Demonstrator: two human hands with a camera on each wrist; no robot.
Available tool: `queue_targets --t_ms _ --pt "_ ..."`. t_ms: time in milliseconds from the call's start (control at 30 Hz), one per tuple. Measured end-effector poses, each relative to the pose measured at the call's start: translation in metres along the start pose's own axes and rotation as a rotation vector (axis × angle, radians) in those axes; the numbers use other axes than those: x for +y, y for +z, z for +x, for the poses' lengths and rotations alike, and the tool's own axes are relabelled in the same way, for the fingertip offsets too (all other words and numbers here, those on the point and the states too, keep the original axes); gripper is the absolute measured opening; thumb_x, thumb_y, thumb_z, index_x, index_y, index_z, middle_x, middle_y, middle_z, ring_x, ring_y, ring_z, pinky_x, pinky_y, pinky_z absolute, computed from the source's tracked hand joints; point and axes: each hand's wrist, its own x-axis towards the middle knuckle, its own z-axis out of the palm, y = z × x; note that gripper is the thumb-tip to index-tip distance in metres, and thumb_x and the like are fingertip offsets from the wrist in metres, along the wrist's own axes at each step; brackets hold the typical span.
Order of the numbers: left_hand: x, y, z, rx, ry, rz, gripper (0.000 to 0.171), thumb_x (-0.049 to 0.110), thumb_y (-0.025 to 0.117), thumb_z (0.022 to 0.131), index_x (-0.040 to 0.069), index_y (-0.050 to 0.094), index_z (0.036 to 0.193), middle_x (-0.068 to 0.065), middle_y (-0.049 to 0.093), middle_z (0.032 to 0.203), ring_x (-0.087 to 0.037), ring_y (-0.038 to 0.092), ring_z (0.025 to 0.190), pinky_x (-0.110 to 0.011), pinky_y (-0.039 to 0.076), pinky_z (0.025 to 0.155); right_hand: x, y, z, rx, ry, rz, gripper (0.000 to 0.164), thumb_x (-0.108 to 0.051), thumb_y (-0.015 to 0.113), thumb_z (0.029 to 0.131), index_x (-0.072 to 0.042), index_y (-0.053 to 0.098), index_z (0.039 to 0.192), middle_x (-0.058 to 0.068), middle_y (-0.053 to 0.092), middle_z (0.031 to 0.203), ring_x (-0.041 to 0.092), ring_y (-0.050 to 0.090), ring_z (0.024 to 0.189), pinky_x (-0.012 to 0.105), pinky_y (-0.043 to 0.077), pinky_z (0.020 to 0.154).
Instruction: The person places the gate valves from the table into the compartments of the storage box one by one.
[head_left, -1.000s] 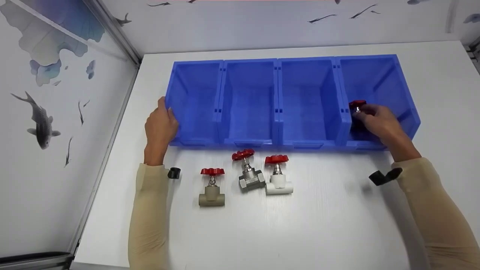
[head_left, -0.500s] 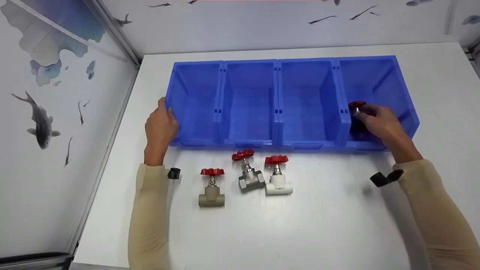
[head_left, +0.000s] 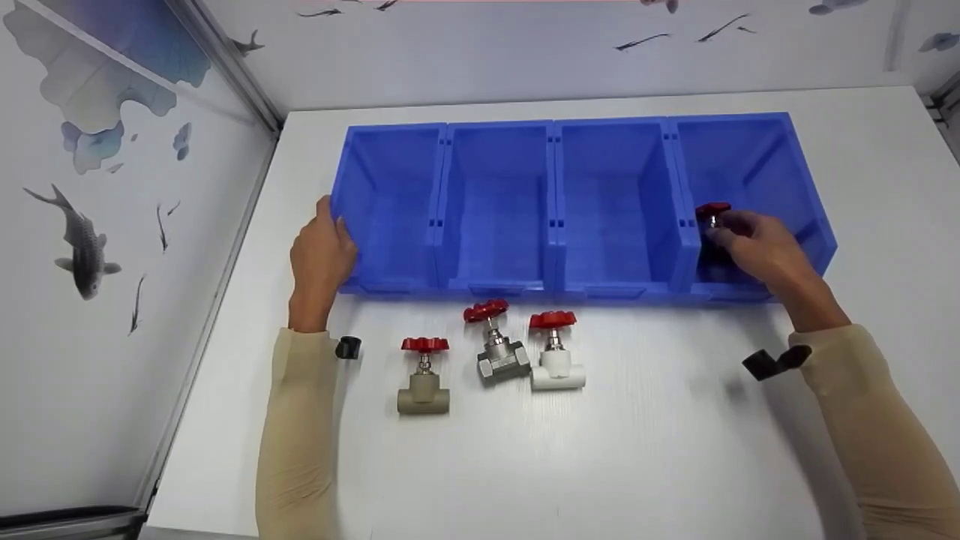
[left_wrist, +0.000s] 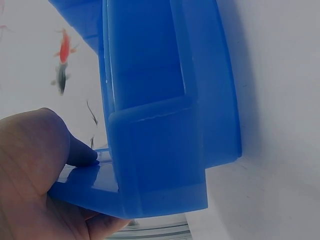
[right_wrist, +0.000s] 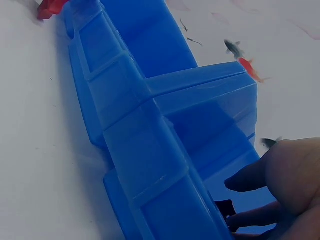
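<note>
My left hand (head_left: 322, 255) grips the left side wall of a row of joined blue bins (head_left: 495, 289). The left wrist view shows the thumb on one face of the wall (left_wrist: 92, 187) and the fingers under the other. Inside the rightmost bin, my right hand (head_left: 765, 244) holds a valve with a red handwheel (head_left: 712, 208) by its upper part. Its body is dark in shadow and partly covered by the fingers. Before the bins lie a tan valve (head_left: 424, 394), a metal valve (head_left: 502, 360) and a white valve (head_left: 557, 371), all with red handwheels.
White panels with painted fish (head_left: 88, 244) stand at the left and behind the white table (head_left: 637, 465). Partitions (head_left: 555, 180) divide the bins. A black wrist mount (head_left: 776, 361) juts from the right sleeve, and a smaller black piece (head_left: 348, 346) from the left.
The view has shifted very slightly. Both hands keep their places, the right one still at the valve in the rightmost bin, and the three valves on the table have not moved.
</note>
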Motion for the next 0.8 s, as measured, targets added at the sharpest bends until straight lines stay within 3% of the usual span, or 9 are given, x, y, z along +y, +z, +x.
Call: queue_targets --t_ms 333,800 --pt "0.001 0.001 0.0 0.0 0.005 0.005 0.046 0.015 0.039 0.105 -0.007 0.038 0.145 -0.034 0.059 0.126 -0.051 0.061 0.108 -0.061 0.049 0.087 -0.006 -0.005 -0.014 0.024 -0.022 0.003 0.074 -0.049 0.046 0.101 -0.003 0.027 0.156 0.03 0.029 0.154 0.049 0.028 0.14 0.064 0.027 0.108" --pt "0.0 0.001 0.0 -0.003 -0.006 0.008 0.045 0.016 0.039 0.105 -0.006 0.039 0.145 -0.035 0.061 0.123 -0.052 0.062 0.107 -0.062 0.048 0.087 -0.033 -0.005 -0.047 0.108 -0.106 0.002 0.069 -0.051 0.05 0.099 -0.006 0.04 0.15 0.028 0.033 0.153 0.049 0.034 0.14 0.067 0.029 0.107"
